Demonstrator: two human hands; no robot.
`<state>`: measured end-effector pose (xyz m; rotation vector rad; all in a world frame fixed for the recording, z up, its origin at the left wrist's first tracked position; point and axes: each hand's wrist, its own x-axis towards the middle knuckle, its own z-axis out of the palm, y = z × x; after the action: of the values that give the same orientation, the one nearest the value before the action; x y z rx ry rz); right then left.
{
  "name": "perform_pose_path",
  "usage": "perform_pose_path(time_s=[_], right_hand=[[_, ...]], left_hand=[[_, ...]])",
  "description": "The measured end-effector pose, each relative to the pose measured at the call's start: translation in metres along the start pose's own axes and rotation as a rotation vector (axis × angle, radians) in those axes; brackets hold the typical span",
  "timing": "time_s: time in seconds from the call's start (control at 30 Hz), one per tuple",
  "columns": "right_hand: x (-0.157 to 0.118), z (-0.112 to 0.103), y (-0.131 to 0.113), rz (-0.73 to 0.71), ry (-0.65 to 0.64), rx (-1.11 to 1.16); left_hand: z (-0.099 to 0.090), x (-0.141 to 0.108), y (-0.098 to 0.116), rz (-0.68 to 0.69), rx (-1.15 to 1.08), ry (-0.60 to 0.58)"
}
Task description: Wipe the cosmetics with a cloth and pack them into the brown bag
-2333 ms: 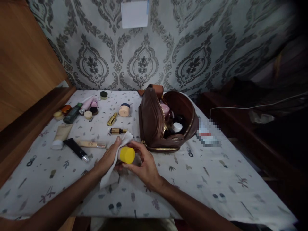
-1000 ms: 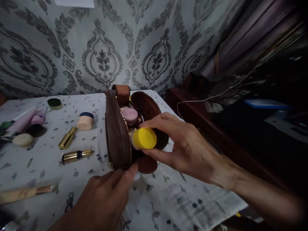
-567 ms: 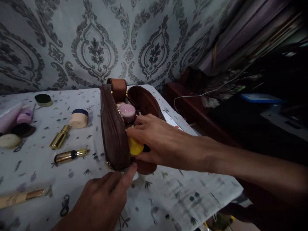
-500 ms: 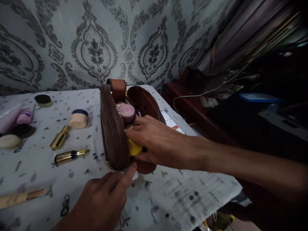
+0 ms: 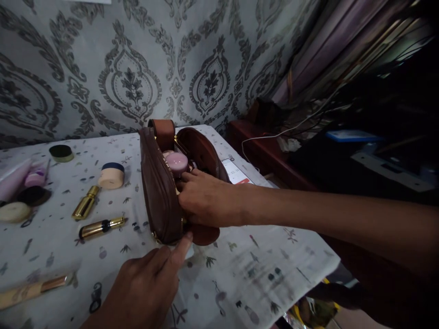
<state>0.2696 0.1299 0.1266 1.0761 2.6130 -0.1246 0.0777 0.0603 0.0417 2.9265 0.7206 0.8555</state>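
Observation:
A brown leather makeup bag [image 5: 158, 192] stands unzipped on the table, its lid folded back to the right. Inside it, a round pink container [image 5: 177, 162] shows near the top. My right hand [image 5: 209, 198] reaches down into the opening, fingers bent and partly hidden by the bag's side. A sliver of a yellow item [image 5: 184, 221] shows below this hand; its grip is out of sight. My left hand [image 5: 147, 278] is at the near end of the bag, index finger stretched against the bottom edge by the flap, the other fingers curled in.
Left of the bag lie a cream jar with a blue lid [image 5: 111, 175], a gold bottle [image 5: 85, 203], a gold-and-black tube [image 5: 102, 227] and a makeup brush [image 5: 36, 290]. Farther left are a dark round tin [image 5: 61, 153] and pink tubes. A phone [image 5: 236, 172] lies behind the bag.
My right hand has gone lower into the bag, and the yellow item that showed under it is now mostly hidden. My left hand stays by the bag's near end. The view has shifted slightly.

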Motion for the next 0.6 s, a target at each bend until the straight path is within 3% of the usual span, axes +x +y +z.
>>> perform_pose_path(time_s=[0.27,0.6], right_hand=[[-0.007,-0.004,0.013,-0.075,0.09,0.116],[0.011,0.0,0.003,-0.036,-0.027,-0.056]], left_hand=[[0.001,-0.001,-0.002,-0.017,-0.02,-0.036],[0.003,-0.004,-0.001,0.001,-0.05,-0.035]])
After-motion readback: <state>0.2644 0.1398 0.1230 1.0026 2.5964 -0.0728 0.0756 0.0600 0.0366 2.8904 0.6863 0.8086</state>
